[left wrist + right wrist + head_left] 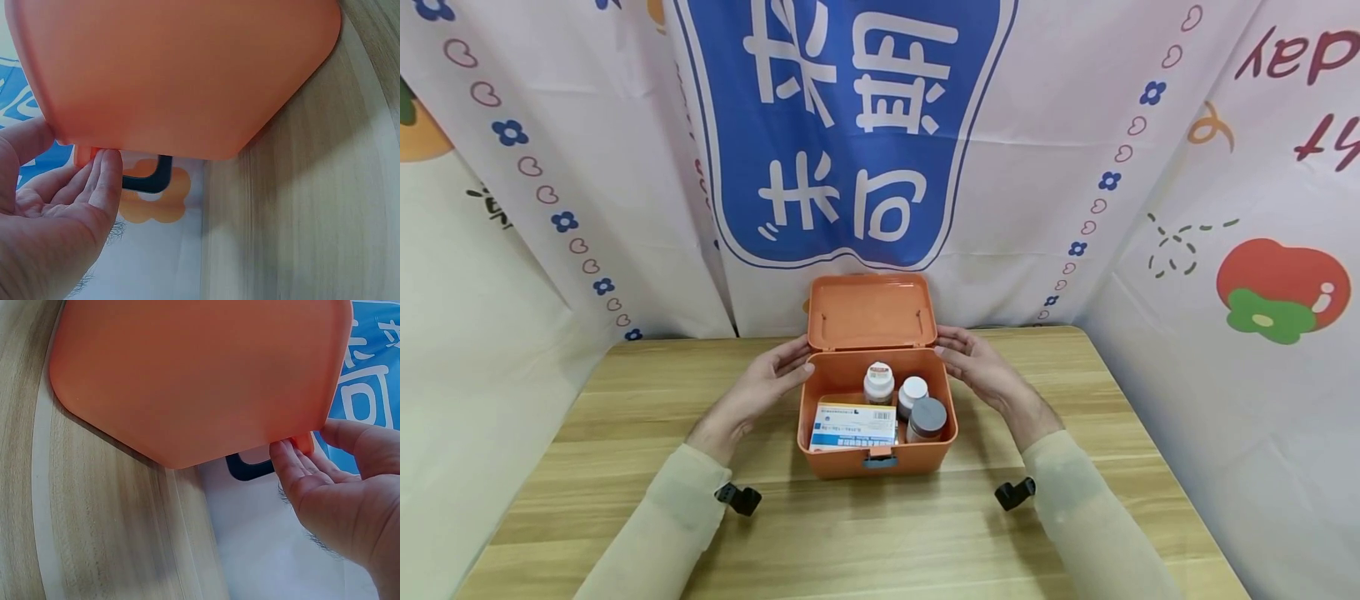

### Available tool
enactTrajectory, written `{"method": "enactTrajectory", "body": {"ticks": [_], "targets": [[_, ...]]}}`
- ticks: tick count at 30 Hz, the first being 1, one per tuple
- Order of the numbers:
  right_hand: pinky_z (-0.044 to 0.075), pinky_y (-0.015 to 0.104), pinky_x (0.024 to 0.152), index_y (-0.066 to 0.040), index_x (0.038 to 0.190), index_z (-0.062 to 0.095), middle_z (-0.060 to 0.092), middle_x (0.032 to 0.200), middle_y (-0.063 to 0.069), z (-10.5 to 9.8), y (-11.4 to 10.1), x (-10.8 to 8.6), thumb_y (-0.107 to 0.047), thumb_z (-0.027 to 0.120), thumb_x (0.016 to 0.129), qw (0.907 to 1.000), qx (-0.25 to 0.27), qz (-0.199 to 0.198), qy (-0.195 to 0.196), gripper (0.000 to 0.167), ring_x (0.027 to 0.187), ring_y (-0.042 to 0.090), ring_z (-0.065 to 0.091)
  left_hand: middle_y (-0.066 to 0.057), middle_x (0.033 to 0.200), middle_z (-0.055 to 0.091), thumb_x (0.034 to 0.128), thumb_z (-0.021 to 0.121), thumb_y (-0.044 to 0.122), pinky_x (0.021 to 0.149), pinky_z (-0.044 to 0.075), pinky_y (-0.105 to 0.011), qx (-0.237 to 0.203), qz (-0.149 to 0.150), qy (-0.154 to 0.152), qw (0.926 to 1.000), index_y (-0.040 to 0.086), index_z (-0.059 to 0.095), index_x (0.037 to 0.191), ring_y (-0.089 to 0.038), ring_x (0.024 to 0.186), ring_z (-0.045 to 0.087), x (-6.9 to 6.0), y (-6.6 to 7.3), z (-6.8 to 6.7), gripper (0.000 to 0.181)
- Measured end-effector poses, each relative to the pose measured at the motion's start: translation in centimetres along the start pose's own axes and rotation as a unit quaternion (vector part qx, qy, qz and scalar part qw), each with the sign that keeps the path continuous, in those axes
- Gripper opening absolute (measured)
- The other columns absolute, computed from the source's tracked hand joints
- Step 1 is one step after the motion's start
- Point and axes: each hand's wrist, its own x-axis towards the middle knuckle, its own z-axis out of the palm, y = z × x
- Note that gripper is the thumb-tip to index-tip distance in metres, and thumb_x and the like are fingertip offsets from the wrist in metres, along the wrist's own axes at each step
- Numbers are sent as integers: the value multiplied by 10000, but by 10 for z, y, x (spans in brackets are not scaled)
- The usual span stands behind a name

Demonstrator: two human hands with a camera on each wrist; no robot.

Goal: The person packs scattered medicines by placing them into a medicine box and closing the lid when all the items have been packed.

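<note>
An orange plastic medicine box (835,463) stands on the table with its hinged lid (872,313) raised at the back. Inside it are a white bottle with a red-marked cap (878,382), a white-capped bottle (913,392), a grey-lidded jar (927,417) and a blue-and-white medicine carton (853,427). My left hand (769,377) grips the box's back left corner, thumb on the rim and fingers behind. At the back right corner, my right hand (985,371) holds it the same way. Both wrist views show the box's smooth side wall (187,75) and these pinching fingers.
The wood-grain table (880,546) extends around the box. A printed cloth (1037,208) hangs close behind the lid. A dark handle (164,178) sticks out behind the box. The blue-grey latch (880,461) is on the front.
</note>
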Motion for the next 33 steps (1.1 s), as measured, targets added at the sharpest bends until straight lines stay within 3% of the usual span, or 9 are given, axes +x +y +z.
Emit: {"method": "enactTrajectory", "body": {"ticks": [5, 15, 25, 29, 33], "targets": [[544, 348, 1281, 48, 1808, 292, 414, 1841, 313, 0, -1, -1, -70, 551, 1227, 10000, 18, -46, 69, 647, 1646, 357, 525, -330, 1884, 346, 1221, 627, 110, 1123, 492, -23, -104, 214, 46, 9997, -14, 239, 1851, -543, 1761, 361, -1, 1, 1, 750], [588, 167, 1074, 32, 1786, 283, 407, 1830, 298, 1, 1, 2, -11, 592, 1189, 9993, 87, -334, 164, 673, 1703, 445, 463, -312, 1891, 345, 1192, 641, 44, 1118, 515, -45, -331, 375, 145, 9986, 25, 212, 1863, -544, 1757, 372, 1, -1, 0, 797], [590, 134, 1079, 62, 1797, 292, 399, 1829, 331, 2, 0, 4, 44, 608, 1152, 9978, -17, -636, 163, 719, 1721, 521, 436, -305, 1882, 362, 1172, 641, -5, 1121, 551, -87, -432, 505, 320, 9973, 24, 234, 1857, -543, 1740, 391, 2, -2, -1, 797], [593, 194, 1149, 74, 1786, 311, 411, 1814, 341, 3, -1, 5, 33, 617, 1140, 9976, -125, -660, 185, 715, 1717, 524, 441, -297, 1868, 386, 1178, 645, 20, 1120, 542, -84, -361, 526, 457, 9969, 26, 271, 1848, -532, 1715, 421, 2, 0, -2, 767], [536, 388, 1320, 43, 1797, 328, 423, 1821, 309, 3, -4, 6, -25, 640, 1155, 9977, -297, -560, 248, 718, 1718, 501, 453, -282, 1877, 380, 1186, 646, 49, 1118, 526, -69, -300, 481, 515, 9971, 37, 277, 1850, -522, 1716, 427, 2, 3, -4, 761]]}}
